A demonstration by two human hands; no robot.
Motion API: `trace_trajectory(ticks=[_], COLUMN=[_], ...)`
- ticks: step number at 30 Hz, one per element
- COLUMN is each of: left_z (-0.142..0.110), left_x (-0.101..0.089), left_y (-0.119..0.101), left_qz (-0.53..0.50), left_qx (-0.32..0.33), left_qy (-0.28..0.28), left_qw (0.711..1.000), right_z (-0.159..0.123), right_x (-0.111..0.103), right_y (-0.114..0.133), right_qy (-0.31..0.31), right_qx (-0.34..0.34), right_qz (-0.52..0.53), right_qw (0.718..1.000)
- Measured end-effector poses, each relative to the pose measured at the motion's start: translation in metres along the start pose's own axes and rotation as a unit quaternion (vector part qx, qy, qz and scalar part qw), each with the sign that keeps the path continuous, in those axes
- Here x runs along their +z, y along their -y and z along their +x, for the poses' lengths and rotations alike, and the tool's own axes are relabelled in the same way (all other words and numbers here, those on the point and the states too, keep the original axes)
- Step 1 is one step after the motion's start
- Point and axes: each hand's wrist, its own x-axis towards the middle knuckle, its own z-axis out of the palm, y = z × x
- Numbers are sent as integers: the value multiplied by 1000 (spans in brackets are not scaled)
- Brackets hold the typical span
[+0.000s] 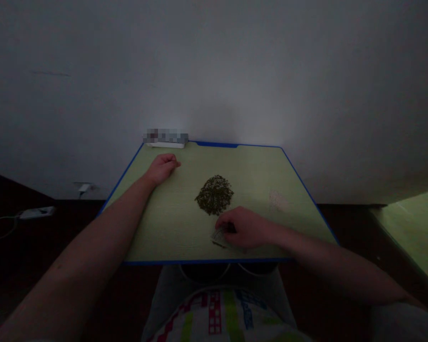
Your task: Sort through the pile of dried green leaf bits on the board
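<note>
My left hand (163, 168) rests on the far left of the pale table (249, 164), its fingers curled in with nothing showing in them. Close to the near edge, my right hand (246, 227) is closed, thumb and fingertips pinched downward. Beneath those fingertips lies a thin, pale, lined patch (219, 233) with a few dark bits along its lower side; what the fingers grip is too dim to name. Just beyond the right hand, a round pile of small dark grains (215, 194) is spread in the middle of the table.
A white box-like item (167, 145), its upper part blurred out, stands at the back left corner. Faint pale specks (278, 199) lie on the right side. Two dark round bowls (205, 271) show below the front edge. A power strip (37, 212) lies left of the table.
</note>
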Motion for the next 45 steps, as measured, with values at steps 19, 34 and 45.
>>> trace_trajectory(ticks=[19, 34, 45], left_z=[-1, -1, 3], left_x=[0, 1, -2], left_y=[-1, 0, 9], left_qz=[3, -3, -43], left_qx=[-11, -8, -2], left_qy=[-1, 1, 8], left_qw=[1000, 1000, 999], right_z=[-7, -30, -2], right_x=[19, -48, -72], right_y=[27, -12, -113], right_qy=[22, -150, -309], right_qx=[-54, -83, -168], right_qz=[10, 151, 15], right_qw=[998, 974, 936])
